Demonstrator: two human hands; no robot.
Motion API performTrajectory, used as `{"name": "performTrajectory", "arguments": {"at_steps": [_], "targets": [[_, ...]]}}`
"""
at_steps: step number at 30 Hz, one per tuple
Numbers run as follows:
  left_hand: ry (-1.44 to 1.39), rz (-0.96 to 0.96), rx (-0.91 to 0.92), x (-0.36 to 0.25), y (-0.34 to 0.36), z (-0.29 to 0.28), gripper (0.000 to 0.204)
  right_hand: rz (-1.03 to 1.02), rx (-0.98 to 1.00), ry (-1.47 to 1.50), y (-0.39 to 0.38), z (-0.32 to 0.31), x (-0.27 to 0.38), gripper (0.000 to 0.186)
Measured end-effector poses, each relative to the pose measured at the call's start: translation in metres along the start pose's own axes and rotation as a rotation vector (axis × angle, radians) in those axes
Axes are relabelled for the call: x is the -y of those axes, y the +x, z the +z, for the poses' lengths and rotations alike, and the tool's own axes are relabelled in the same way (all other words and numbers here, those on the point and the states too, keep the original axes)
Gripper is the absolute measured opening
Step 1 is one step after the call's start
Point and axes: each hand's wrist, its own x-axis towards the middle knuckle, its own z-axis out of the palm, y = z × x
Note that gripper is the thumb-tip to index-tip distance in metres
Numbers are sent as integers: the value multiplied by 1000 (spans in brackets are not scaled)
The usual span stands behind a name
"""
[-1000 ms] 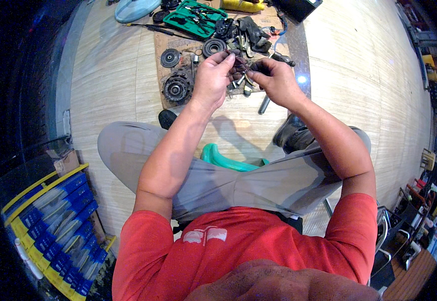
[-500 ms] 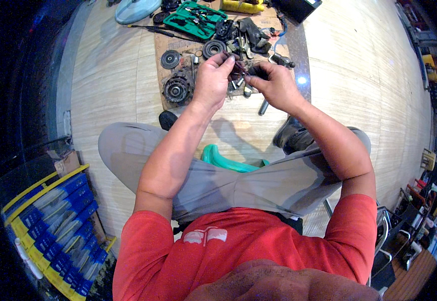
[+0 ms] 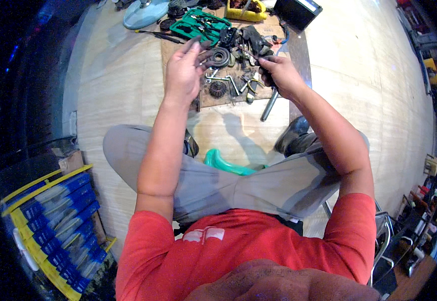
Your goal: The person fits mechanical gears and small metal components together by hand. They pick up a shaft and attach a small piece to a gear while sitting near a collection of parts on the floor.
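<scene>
My left hand [image 3: 184,70] is raised over the left part of a cardboard work mat [image 3: 213,102], its darkened fingers apart and nothing visible in them. Beside those fingers lies a round dark ring-shaped part [image 3: 219,57]. My right hand [image 3: 284,75] is over the mat's right side with its fingers curled in. What it grips, if anything, is hidden in the dark fingers. Between my hands lie a dark toothed part [image 3: 218,90], a bent metal wrench [image 3: 233,83] and pliers with yellow-black handles [image 3: 251,90]. A dark cloth or glove [image 3: 254,40] lies just beyond my right hand.
A green tool case [image 3: 201,25] stands at the back, near a yellow tray [image 3: 247,12] and a black box [image 3: 298,14]. A metal tube [image 3: 269,106] lies at the mat's right. A green curved piece [image 3: 223,163] is between my legs; a yellow-blue rack [image 3: 58,226] stands left.
My hands were close together over a dark reddish piece; now they are apart. The left went left and forward, its fingers spreading. The right moved slightly forward. A dark toothed part now shows between them.
</scene>
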Motion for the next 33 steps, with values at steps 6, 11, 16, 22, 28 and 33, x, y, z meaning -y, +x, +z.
{"name": "performTrajectory", "arguments": {"at_steps": [6, 11, 16, 22, 28, 33], "targets": [[128, 97, 33, -59, -42, -22, 28, -68, -21, 52, 13, 16, 13, 18], [547, 131, -4, -118, -68, -26, 33, -133, -85, 73, 44, 14, 7, 16], [1049, 209, 97, -165, -46, -20, 39, -143, -153, -69, 58, 11, -8, 29], [1533, 397, 206, -146, -2, -38, 41, -124, -202, -134, 53, 17, -22, 16], [1827, 256, 582, -115, -3, -41, 45, -81, -154, -239, 45, 18, -39, 16], [1765, 365, 534, -111, 4, -37, 41, -86, -108, -282, 42, 36, -26, 13]]}}
